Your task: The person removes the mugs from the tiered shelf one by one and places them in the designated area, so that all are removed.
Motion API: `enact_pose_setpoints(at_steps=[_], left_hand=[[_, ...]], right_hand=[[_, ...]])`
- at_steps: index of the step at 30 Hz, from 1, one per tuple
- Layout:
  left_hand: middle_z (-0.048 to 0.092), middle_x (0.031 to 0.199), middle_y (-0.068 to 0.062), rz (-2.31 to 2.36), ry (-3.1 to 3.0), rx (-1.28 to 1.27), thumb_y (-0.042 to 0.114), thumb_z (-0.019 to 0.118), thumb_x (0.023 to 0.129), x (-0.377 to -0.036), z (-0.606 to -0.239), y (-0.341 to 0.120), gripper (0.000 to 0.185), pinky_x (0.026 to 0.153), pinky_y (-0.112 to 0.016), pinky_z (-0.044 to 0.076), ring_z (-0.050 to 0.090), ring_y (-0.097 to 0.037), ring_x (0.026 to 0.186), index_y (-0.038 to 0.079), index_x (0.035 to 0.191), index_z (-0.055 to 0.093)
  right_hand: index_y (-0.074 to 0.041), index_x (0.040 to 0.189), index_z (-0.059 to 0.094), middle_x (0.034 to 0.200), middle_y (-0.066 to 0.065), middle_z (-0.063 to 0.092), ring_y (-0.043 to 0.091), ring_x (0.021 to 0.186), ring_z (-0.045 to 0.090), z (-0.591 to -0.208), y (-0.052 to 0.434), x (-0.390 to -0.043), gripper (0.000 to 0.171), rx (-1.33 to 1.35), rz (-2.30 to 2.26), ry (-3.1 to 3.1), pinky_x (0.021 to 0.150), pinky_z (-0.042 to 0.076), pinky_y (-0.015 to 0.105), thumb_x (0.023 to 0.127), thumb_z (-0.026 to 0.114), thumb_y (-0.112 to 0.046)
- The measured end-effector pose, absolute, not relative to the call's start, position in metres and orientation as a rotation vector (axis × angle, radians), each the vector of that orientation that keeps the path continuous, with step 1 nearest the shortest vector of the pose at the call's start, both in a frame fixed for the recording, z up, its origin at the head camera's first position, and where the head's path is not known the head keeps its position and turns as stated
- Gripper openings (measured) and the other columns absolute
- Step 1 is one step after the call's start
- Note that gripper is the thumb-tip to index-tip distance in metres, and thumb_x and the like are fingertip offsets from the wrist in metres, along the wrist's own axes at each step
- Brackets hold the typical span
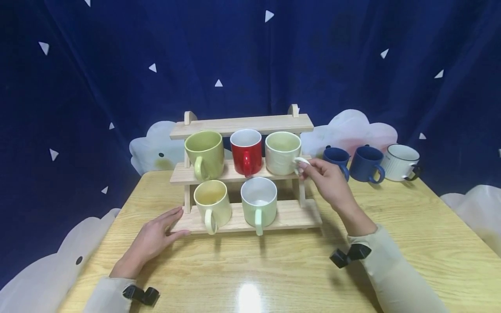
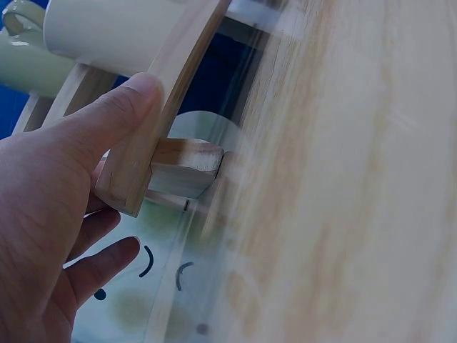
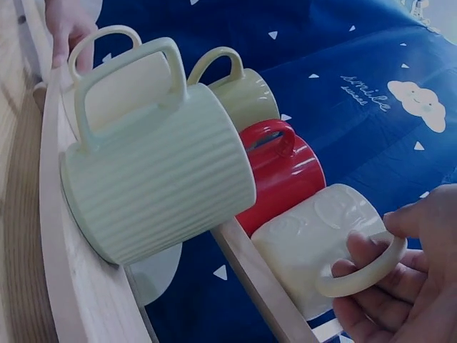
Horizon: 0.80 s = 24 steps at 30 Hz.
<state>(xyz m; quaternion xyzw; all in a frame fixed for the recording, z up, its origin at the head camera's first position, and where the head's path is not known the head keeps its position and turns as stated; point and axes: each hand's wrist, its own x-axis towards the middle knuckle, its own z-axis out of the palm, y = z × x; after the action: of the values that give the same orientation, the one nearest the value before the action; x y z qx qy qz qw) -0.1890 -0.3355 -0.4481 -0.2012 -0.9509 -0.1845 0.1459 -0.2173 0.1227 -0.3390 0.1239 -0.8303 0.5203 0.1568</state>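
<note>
A three-tier wooden shelf rack (image 1: 297,214) stands on the table. My right hand (image 1: 328,180) grips the handle of a cream mug (image 1: 282,157) at the right end of the middle tier; the right wrist view shows fingers through the handle (image 3: 364,279). Beside that mug sit a red mug (image 1: 250,152) and an olive-green mug (image 1: 207,156). Below them, on the bottom tier, are a pale yellow mug (image 1: 219,206) and a mint-green ribbed mug (image 1: 264,211). My left hand (image 1: 150,237) holds the bottom board's left end, its thumb (image 2: 128,103) against the board.
On the table right of the rack stand two navy mugs (image 1: 335,157) (image 1: 365,163) and a white ribbed mug (image 1: 399,163) with a black handle. The top tier (image 1: 242,124) bears no mug. A dark blue curtain (image 1: 242,52) hangs behind the table (image 1: 297,269).
</note>
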Motion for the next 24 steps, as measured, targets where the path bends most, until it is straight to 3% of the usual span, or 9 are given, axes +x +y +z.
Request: enact_pose_setpoints(at_steps=[8, 15, 24], left_hand=[[0.053, 0.141, -0.014, -0.528, -2.728, -0.577, 0.050, 0.073, 0.083, -0.187, -0.449, -0.335, 0.073, 0.102, -0.056, 0.042, 0.052, -0.039, 0.124, 0.003, 0.136, 0.056], [0.053, 0.141, -0.013, -0.535, -2.721, -0.575, 0.050, 0.073, 0.084, -0.187, -0.448, -0.335, 0.072, 0.102, -0.055, 0.042, 0.052, -0.039, 0.124, 0.003, 0.136, 0.057], [0.054, 0.140, -0.013, -0.534, -2.718, -0.576, 0.049, 0.074, 0.083, -0.188, -0.448, -0.334, 0.071, 0.101, -0.056, 0.042, 0.053, -0.039, 0.124, 0.003, 0.135, 0.057]], right_hand=[[0.000, 0.100, 0.069, 0.088, 0.011, 0.069, 0.016, 0.087, 0.061, -0.335, 0.126, -0.215, 0.037, 0.372, 1.491, -2.407, 0.083, 0.051, 0.032, 0.101, 0.056, -0.035], [0.008, 0.101, 0.063, 0.091, 0.010, 0.066, 0.011, 0.087, 0.062, -0.328, 0.131, -0.209, 0.033, 0.363, 1.656, -2.437, 0.082, 0.055, 0.023, 0.103, 0.053, -0.023], [0.009, 0.100, 0.057, 0.098, 0.012, 0.068, 0.012, 0.095, 0.064, -0.326, 0.143, -0.198, 0.029, 0.345, 1.726, -2.473, 0.086, 0.055, 0.026, 0.104, 0.049, -0.019]])
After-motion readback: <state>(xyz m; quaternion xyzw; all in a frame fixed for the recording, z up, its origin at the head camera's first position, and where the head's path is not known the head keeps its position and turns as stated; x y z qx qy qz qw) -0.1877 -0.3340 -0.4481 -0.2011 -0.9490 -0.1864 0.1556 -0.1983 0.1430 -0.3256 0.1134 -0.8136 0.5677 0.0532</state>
